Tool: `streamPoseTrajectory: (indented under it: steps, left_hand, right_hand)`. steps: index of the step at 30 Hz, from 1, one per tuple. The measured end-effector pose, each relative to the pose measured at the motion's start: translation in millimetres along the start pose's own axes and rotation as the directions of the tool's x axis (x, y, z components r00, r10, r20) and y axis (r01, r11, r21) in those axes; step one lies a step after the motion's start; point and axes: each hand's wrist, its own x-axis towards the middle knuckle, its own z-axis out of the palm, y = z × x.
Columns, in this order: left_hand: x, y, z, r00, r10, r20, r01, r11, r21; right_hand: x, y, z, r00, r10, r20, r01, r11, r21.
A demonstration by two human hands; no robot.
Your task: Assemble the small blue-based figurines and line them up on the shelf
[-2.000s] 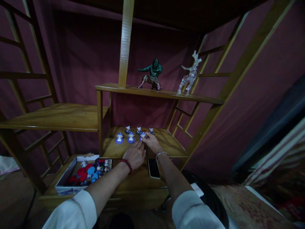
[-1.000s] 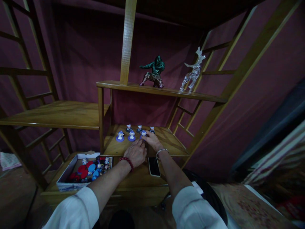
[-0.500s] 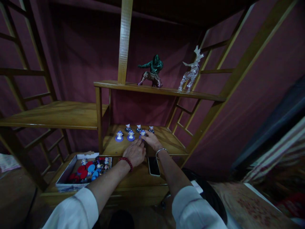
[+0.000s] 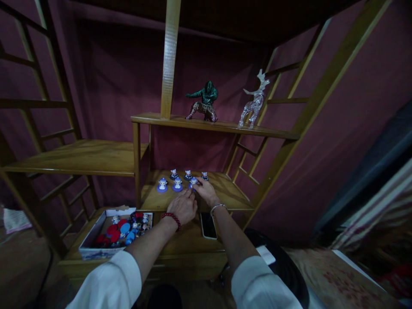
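My right hand [image 4: 206, 192] reaches onto the low shelf, its fingers closed around the side of a small purple-and-white figurine [image 4: 193, 182], the rightmost of the front row. Close by, my left hand [image 4: 183, 207] has its fingers bent and held together, with the tips by that figurine's base; what they hold, if anything, is hidden. Two matching figurines on round purple bases, one in the middle [image 4: 177, 184] and one at the left [image 4: 162, 185], stand upright in the same row. Behind them are three dark-based figurines [image 4: 188, 174] with pale heads.
Below left, an open box [image 4: 84, 249] holds red and blue discs and several figurines. A phone [image 4: 208, 225] lies under my right wrist. On the upper shelf [image 4: 225, 128] stand a green crouching figure [image 4: 207, 101] and a clear deer figurine [image 4: 254, 103].
The camera view has shifted slightly. Both hands keep their place at the rightmost front figurine, and the figurines stand as before.
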Motion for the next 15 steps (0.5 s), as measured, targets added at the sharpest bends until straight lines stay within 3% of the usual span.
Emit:
streamPoseTrajectory:
  steps: [5, 15]
  left_hand:
    - [-0.1, 0.7, -0.6, 1.000, -0.011, -0.001, 0.011, 1.000, -0.007]
    - [-0.1, -0.4, -0.6, 1.000, 0.000, 0.011, 0.000, 1.000, 0.000]
  right_hand:
    - [-1.8, -0.4, 0.4, 1.000, -0.014, 0.001, 0.014, 0.996, -0.086]
    - [-1.5, -3.2, 1.4, 1.000, 0.010, 0.029, -0.008, 0.997, -0.078]
